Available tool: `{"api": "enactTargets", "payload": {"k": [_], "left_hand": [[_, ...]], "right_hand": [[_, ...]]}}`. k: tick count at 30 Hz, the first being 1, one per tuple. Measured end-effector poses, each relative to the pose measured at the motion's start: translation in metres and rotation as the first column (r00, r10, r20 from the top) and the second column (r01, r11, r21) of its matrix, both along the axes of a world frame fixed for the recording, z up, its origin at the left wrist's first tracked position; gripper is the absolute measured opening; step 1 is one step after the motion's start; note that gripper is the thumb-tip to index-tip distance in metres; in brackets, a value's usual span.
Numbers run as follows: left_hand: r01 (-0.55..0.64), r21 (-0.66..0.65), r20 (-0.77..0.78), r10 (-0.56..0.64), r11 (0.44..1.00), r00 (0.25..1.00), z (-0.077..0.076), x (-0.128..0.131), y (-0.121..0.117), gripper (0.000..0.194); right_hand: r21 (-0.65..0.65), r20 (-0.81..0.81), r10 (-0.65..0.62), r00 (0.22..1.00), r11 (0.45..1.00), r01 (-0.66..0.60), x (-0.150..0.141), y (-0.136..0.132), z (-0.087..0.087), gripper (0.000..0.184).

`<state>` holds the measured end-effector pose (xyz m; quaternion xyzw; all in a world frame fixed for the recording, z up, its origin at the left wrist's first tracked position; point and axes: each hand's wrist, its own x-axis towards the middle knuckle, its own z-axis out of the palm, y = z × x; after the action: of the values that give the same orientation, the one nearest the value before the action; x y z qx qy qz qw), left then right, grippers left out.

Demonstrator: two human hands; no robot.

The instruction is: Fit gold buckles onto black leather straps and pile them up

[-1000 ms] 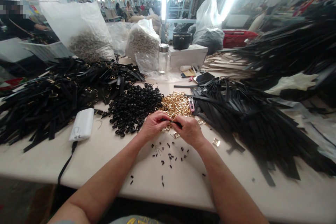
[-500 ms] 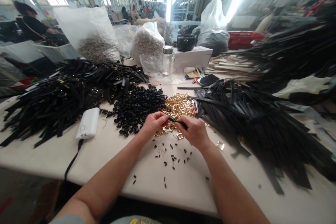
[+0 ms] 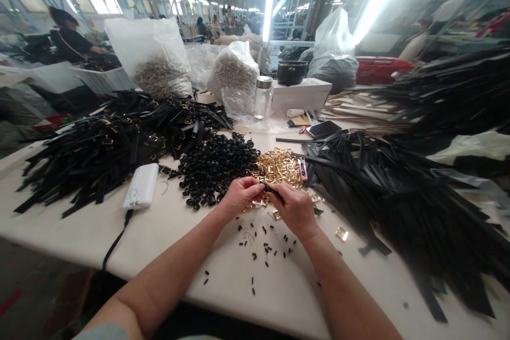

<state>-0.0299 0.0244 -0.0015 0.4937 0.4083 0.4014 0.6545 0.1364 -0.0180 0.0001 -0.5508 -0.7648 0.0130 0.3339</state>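
We pinch a strap, black, narrow and mostly hidden, between our left hand and right hand; they partly block the buckles. Loops lie left, a strap heap right, a bottle beyond.

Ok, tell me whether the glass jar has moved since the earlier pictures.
No. Judged by the white box, the glass jar keeps its place just left of it; the whole view has shifted.
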Motion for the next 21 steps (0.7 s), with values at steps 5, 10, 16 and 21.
{"api": "enactTargets", "payload": {"k": [5,10,16,21], "left_hand": [[0.021,0.079,-0.086,-0.014,0.997,0.996,0.001,-0.008,0.008,0.035],[-0.04,0.403,-0.326,0.184,0.915,0.927,-0.003,-0.018,0.033,0.016],[0.401,0.704,-0.616,0.223,0.585,0.755,0.004,-0.002,0.066,0.016],[0.572,0.664,-0.728,0.24,0.482,0.643,0.005,0.012,0.082,0.014]], "right_hand": [[0.006,0.014,-0.012,1.0,1.0,0.011,0.007,0.002,0.001,0.027],[0.055,0.072,-0.121,0.99,0.992,0.118,0.025,0.007,-0.002,0.025],[0.086,0.128,-0.177,0.976,0.982,0.167,0.033,0.011,-0.008,0.023],[0.056,0.111,-0.166,0.98,0.985,0.161,0.03,0.011,-0.006,0.022]]}}
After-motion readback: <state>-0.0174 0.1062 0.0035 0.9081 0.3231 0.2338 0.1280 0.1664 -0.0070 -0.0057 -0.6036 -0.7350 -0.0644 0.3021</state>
